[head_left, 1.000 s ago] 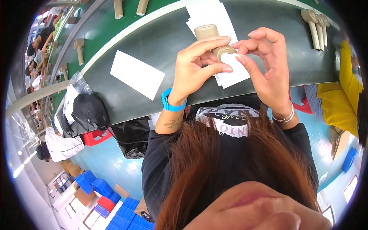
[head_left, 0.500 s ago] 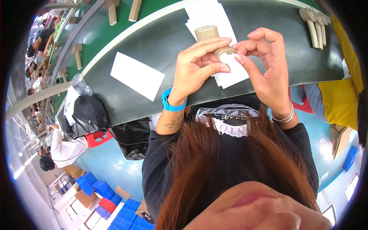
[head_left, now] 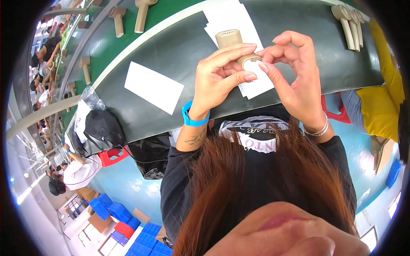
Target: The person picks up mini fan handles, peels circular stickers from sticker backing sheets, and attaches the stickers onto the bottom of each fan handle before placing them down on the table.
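A beige hair dryer is in my left hand, its slotted head beyond my fingers and the rounded end of its handle turned toward me. My left fingers wrap over the handle, with the thumb along the near side. At that handle end, my right hand holds its thumb and bent fingers close together in a pinch. Whatever they grip, if anything, is too small to make out. Under both hands lie overlapping white sheets on the dark green work surface. A single white sheet rests apart, to the left of my left hand.
Several beige hair dryers stand at the table's right end. More hair dryers lie on the green conveyor beyond a pale rail. A black bag sits at the left edge. A person in yellow is close on the right.
The hair dryers on the conveyor have shifted, and another shows more fully at the top. My hands keep nearly the same hold, the right fingers still pinched at the handle end.
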### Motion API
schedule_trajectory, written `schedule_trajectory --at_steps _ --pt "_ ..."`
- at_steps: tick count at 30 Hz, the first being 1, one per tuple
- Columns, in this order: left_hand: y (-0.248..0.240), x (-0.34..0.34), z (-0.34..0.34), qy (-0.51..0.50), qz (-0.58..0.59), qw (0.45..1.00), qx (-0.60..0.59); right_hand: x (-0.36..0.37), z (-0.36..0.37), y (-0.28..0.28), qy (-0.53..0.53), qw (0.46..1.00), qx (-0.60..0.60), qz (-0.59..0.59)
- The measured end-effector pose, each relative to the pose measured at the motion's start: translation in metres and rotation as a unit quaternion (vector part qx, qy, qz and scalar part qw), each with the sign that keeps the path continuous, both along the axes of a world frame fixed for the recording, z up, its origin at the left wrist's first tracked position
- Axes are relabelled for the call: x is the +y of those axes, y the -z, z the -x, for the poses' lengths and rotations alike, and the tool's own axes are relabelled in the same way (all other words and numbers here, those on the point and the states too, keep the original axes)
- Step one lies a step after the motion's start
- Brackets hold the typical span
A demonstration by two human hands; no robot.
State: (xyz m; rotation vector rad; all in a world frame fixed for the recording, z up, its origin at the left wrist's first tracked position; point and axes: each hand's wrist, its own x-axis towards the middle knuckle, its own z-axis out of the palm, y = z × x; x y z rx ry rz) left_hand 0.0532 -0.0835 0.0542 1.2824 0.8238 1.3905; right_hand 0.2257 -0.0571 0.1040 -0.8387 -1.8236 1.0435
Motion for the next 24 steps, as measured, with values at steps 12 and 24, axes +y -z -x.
schedule_trajectory --at_steps 12,24 --pt "0.0 0.0 -0.007 -0.017 0.005 1.0 0.002 -0.004 -0.003 -0.007 0.036 0.992 -0.092 -0.078" --pt "0.0 -0.001 -0.008 -0.065 0.01 0.998 0.017 0.013 -0.01 -0.007 0.156 0.904 -0.305 -0.255"
